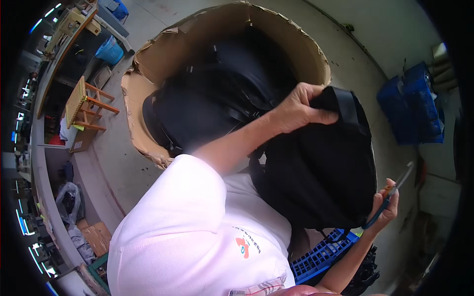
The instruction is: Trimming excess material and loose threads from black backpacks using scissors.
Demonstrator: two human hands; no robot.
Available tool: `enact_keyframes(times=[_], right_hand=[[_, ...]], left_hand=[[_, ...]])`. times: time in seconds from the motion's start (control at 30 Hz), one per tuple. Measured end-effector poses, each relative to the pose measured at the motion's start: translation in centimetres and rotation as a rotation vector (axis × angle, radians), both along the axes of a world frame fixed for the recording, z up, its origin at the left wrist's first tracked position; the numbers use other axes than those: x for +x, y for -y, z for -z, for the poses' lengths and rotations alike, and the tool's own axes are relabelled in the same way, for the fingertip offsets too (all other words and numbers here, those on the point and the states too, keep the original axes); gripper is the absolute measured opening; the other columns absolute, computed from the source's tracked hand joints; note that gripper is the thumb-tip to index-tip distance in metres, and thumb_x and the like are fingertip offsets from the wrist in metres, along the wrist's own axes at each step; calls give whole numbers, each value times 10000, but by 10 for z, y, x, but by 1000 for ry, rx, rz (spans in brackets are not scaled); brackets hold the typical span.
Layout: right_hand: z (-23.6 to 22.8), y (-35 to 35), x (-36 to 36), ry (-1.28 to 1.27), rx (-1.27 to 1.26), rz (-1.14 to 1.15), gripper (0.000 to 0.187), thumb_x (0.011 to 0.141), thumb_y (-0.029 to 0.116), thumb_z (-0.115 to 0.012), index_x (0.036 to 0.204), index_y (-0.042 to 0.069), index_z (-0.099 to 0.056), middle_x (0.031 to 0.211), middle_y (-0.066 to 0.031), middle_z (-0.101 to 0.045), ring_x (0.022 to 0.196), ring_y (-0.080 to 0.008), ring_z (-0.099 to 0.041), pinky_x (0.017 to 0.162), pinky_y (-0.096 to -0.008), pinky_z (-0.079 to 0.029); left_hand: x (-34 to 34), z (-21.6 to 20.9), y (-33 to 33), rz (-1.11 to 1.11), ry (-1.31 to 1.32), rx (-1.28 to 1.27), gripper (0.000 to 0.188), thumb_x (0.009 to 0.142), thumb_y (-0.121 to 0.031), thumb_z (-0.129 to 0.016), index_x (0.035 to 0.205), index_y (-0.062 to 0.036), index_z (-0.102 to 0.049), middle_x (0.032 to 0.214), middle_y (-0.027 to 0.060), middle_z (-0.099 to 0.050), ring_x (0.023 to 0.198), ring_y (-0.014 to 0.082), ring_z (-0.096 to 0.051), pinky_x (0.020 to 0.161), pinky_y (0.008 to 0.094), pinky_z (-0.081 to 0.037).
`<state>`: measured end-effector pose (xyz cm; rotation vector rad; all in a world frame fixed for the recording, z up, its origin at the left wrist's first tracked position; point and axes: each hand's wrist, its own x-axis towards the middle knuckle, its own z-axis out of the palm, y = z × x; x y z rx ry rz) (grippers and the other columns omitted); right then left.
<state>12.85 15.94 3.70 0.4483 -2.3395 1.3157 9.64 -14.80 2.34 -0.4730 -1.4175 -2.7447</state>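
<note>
at the far left, a clear plastic bag (70, 201) lies on a low shelf. just beyond it stands a wooden stool (85, 104) with a woven seat, and farther back, a blue basket (109, 50). next comes a large cardboard box (139, 132) with a ragged rim, filled with black fabric items (197, 111), probably more bags, though the dark cloth runs together.

the left hand (302, 109) reaches across in front of the box, thumb and fingers pinching the top edge of a black bag (316, 170) beside a wide strap. the bag hangs upright in front of the person's body, to the right of the box. below it sits a blue plastic crate (316, 261).

by the bag's lower right edge, the right hand (389, 209) has its fingers wrapped around blue-handled scissors (390, 190), blades pointing up and outward. farther right stand stacked blue bins (412, 106).
</note>
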Motion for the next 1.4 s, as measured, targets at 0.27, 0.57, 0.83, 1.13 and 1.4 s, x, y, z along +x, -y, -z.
enact_keyframes(times=[0.27, 0.57, 0.83, 1.13, 1.4], right_hand=[[-20, -78, 39, 78, -334, 328, 318, 848, 217, -586, 1099, 27, -539, 620, 41, -441, 480, -12, -386, 410, -169, -307], [66, -130, 178, 220, -123, 869, 463, 690, 267, -748, 981, -51, -577, 695, -84, -598, 643, -98, -534, 629, -233, -449], [100, -200, 335, 183, -654, 1694, 374, 699, 89, -651, 1033, -28, -532, 595, -6, -532, 471, -68, -500, 426, -197, -405], [137, -320, 362, 167, -837, 1682, 341, 733, 61, -645, 1034, 7, -494, 599, -23, -518, 440, -73, -495, 362, -185, -386], [206, -501, 390, -96, -1440, 1678, 456, 727, 165, -661, 1067, -32, -429, 987, -260, -503, 712, -323, -591, 619, -391, -501]], left_hand=[[52, -141, 361, -543, 442, -756, 485, 913, -311, -381, 1254, 33, -406, 1202, 189, -503, 1152, 275, -461, 1000, 369, -339], [-121, 97, 161, -73, -104, -1336, 475, 912, -295, -411, 1257, 32, -402, 1225, 187, -482, 1162, 279, -442, 986, 369, -335], [-14, 78, 4, -265, -361, -1492, 485, 904, -264, -455, 1274, 36, -364, 1276, 203, -417, 1182, 308, -405, 977, 368, -318], [134, 130, -324, 892, -1130, -1360, 414, 793, -314, -560, 1178, -167, -526, 1328, 145, -346, 1263, 383, -234, 1001, 542, -171], [134, 150, -387, 692, -984, -1575, 370, 741, -296, -582, 1075, -137, -591, 1265, 112, -416, 1244, 405, -244, 964, 563, -210]])
